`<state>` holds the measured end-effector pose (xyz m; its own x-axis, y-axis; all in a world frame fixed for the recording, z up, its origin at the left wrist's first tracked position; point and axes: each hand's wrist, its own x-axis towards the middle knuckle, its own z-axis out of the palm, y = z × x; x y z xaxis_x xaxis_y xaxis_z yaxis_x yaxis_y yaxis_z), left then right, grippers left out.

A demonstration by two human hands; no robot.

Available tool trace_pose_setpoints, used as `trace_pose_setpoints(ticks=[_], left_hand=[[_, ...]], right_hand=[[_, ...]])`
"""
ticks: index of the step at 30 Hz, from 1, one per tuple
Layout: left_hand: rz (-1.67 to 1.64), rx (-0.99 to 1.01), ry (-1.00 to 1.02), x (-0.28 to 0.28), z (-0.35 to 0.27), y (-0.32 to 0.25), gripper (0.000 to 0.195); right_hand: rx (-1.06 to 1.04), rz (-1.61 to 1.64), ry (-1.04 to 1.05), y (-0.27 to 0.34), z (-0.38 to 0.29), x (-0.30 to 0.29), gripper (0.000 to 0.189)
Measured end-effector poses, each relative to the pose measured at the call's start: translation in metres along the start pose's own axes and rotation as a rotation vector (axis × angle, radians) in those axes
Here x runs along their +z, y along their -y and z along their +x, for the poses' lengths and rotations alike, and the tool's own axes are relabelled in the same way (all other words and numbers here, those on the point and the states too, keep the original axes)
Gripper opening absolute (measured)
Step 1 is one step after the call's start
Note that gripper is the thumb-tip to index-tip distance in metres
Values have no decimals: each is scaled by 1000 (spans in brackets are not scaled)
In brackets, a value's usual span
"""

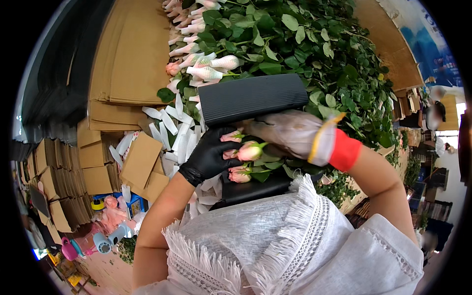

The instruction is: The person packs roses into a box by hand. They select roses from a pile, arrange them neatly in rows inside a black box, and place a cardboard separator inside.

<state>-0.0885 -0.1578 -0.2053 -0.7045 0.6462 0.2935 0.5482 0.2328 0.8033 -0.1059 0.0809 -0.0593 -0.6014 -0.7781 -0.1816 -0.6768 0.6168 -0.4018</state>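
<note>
Several pink roses lie between two black ribbed wrapping surfaces, heads towards the left. My left hand, in a black glove, is spread around the rose heads, its fingers among them. The upper black ribbed sheet stands raised behind both hands; the lower black part lies against my body. My right hand, in a pale, dirty glove with a red cuff, is blurred over the stems beneath the raised sheet; its fingers are partly hidden, so its grip is unclear.
Leafy rose stems with heads in white foam nets fill the far side. Loose white nets lie at left, beside cardboard sheets and small cardboard pieces. A small blue fan is at lower left.
</note>
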Motion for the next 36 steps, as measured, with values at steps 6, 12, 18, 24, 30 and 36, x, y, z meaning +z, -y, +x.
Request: trace_pose_setpoints(ticks=[6,12,18,24,30,36], left_hand=[[-144,-147,-150,16,-2,6,41],[26,-209,-142,18,-9,0,45],[60,-154,-188,20,-8,-7,46],[552,-295,-231,28,-15,-31,57],[567,-132,-174,21,-8,-20,61],[253,-144,-273,23,-13,6,59]], right_hand=[[107,-449,-283,31,-11,-4,26],[-66,-546,-471,3,2,31,23],[-99,-605,-347,-15,15,51,24],[-13,-485,-113,-7,13,39,33],[-5,-570,-278,-7,9,51,33],[51,-481,-156,7,4,22,34]])
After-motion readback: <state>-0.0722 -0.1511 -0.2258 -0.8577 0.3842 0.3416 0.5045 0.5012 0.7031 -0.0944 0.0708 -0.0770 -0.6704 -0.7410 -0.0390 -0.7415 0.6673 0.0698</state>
